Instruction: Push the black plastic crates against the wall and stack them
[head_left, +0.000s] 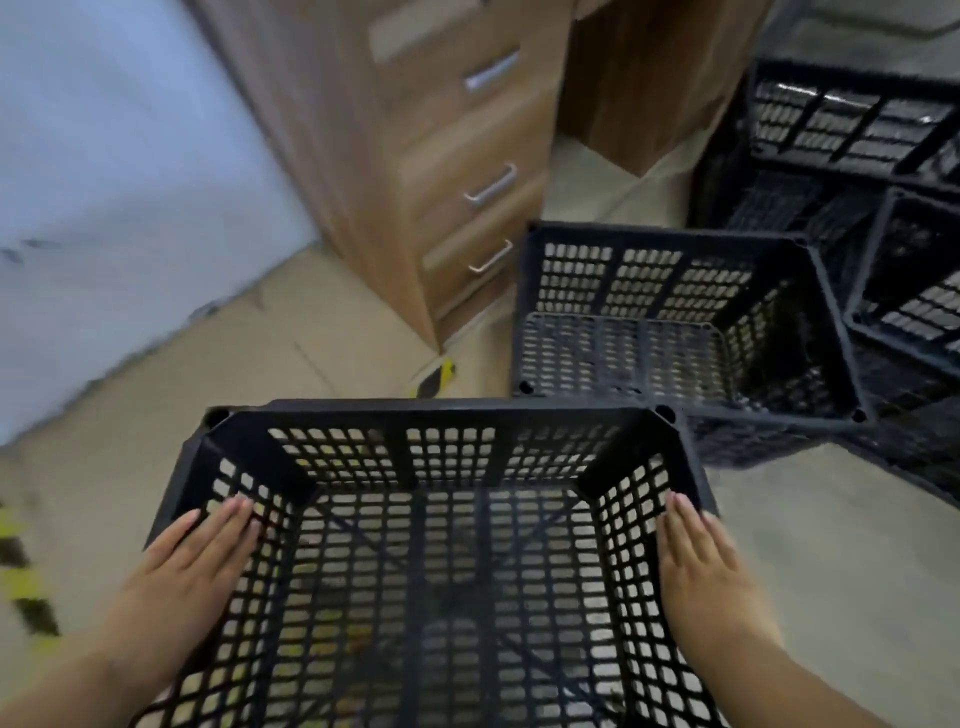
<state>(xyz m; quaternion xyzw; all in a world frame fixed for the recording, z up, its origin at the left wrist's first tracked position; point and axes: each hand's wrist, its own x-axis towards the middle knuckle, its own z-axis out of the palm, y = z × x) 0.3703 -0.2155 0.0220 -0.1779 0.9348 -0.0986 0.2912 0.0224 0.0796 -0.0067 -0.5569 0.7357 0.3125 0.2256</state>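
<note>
- While we grip it by both side rims, the nearest black crate (441, 545) sits between our hands, its open top facing up at us.
- Our left hand (192, 561) lies over the left rim, fingers (236, 514) flat down the mesh inside; whether the thumb wraps the outer face we cannot tell.
- Our right hand (701, 561) does the same on the right rim, fingers laid against the inner mesh wall.
- Just beyond our right hand, past the far rim of the held crate, stands a second crate (675, 322), upright and open, close to the first or touching it.
- Further out to the right of that hand, more black crates (852, 124) are heaped at odd angles, some tilted; the blur hides how they rest.
- Ahead of our left hand rises a wooden drawer unit (441, 171) with metal handles, standing on the beige floor (156, 415).
- Left of that hand runs the pale wall (104, 182), well apart from the held crate, with yellow-and-black tape (23, 587) on the floor beside our wrist.
</note>
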